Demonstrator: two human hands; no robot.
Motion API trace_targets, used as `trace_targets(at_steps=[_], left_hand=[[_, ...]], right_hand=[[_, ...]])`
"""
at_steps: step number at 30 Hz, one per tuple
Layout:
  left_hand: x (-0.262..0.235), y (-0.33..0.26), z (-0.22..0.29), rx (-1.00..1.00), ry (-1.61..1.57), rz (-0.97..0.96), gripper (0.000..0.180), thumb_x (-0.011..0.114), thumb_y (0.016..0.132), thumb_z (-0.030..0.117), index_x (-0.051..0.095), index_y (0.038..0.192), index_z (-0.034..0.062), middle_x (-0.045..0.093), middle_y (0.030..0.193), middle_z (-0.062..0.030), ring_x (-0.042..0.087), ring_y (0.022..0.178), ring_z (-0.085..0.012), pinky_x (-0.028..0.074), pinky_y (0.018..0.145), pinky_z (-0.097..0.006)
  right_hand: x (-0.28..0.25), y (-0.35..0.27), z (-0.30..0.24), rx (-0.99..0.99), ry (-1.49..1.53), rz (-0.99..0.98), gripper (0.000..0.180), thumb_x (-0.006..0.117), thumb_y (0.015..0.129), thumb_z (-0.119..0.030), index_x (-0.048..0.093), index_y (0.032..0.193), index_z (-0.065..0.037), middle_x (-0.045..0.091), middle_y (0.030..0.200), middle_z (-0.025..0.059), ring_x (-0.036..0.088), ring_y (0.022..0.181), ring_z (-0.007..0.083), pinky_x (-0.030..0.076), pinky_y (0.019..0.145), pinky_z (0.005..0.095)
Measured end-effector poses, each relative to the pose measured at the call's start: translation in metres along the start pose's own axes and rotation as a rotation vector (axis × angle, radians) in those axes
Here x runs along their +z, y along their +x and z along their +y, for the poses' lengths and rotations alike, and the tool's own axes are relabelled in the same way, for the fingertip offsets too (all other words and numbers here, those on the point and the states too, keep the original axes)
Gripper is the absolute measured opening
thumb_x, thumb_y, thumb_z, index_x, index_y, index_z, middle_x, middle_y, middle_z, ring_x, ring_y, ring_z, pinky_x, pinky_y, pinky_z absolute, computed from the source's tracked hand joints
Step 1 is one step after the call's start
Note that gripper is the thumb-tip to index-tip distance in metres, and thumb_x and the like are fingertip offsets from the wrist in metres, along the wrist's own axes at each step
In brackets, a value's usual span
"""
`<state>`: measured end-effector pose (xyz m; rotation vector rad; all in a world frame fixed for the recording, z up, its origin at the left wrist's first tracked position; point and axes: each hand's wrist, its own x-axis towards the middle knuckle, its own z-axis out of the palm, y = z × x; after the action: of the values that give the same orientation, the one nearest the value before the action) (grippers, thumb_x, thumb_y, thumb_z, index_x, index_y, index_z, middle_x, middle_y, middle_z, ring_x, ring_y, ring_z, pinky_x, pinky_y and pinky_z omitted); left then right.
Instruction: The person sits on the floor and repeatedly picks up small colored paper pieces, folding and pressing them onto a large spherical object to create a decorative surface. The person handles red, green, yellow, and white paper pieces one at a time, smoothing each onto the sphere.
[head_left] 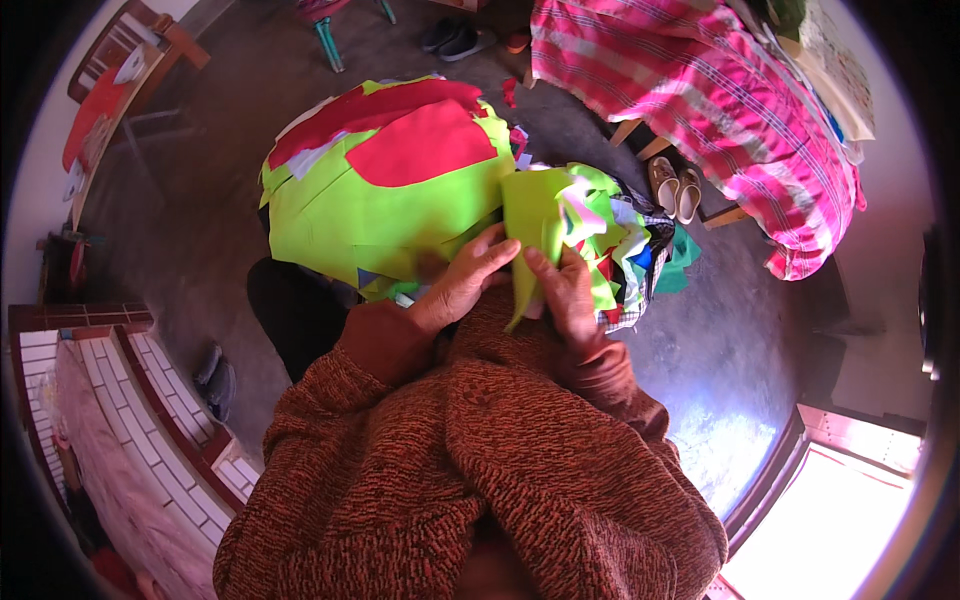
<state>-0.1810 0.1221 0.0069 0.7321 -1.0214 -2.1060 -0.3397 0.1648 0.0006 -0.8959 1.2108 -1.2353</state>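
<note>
Nearest the camera, the person's rust-brown knitted sleeves (470,450) are filling the lower middle of the view, both forearms reaching up and away from the body. The left hand (462,280) is lying on the lime-green cloth, its fingers (495,248) stretched nearly flat and pressing the fabric rather than closing around it. Just beside it, the right hand (566,292) is pinching a folded lime-green fabric strip (528,225), thumb on one face and fingers curled behind, so the strip is standing up between the two hands and touching both. Under the left hand, a big bundle of lime-green cloth (345,215) is resting in front of the person, with red fabric pieces (415,145) lying across its top. To the right of the hands, a heap of mixed coloured scraps (630,250) is spilling outward. Beyond that, a pair of pale slippers (675,190) is sitting on the grey floor (700,340), beside a bed under a pink striped blanket (700,90).
</note>
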Motion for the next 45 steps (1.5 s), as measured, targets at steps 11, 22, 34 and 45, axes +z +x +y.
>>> trace_targets(at_steps=[11,22,34,45], left_hand=[[-0.006,0.002,-0.012,0.072,0.077,0.068,0.067,0.068,0.084,0.017,0.031,0.139,0.0011,0.045,0.131,-0.0089,0.045,0.121,-0.0181,0.040,0.099,-0.032],[0.007,0.001,-0.023,0.294,0.382,0.053,0.098,0.072,0.071,0.002,0.009,0.147,0.0041,0.036,0.136,-0.0119,0.035,0.126,-0.0207,0.034,0.102,-0.032],[0.000,-0.002,-0.028,0.248,0.185,0.076,0.060,0.046,0.093,0.011,0.020,0.147,0.0021,0.037,0.141,-0.0084,0.037,0.125,-0.0149,0.032,0.103,-0.028],[0.006,-0.003,-0.018,0.222,0.092,0.106,0.040,0.040,0.101,0.027,0.051,0.126,-0.0017,0.058,0.120,-0.0068,0.052,0.108,-0.0123,0.038,0.096,-0.027]], right_hand=[[-0.004,0.004,0.005,0.034,0.333,-0.029,0.034,0.053,0.096,-0.026,0.057,0.117,0.001,0.064,0.105,0.0051,0.058,0.091,0.0108,0.046,0.080,0.0248],[-0.001,0.001,-0.002,0.020,0.295,-0.128,0.037,0.063,0.088,-0.007,0.054,0.124,-0.001,0.062,0.112,0.0050,0.057,0.098,0.0128,0.047,0.086,0.0277],[-0.011,0.007,0.012,0.001,0.412,-0.086,0.035,0.063,0.090,-0.014,0.055,0.121,0.001,0.063,0.109,0.0067,0.059,0.095,0.0154,0.048,0.084,0.0290],[-0.014,0.004,0.001,-0.031,0.478,-0.036,0.059,0.070,0.076,-0.004,0.044,0.129,-0.001,0.057,0.118,0.0090,0.056,0.106,0.0209,0.047,0.092,0.0343]])
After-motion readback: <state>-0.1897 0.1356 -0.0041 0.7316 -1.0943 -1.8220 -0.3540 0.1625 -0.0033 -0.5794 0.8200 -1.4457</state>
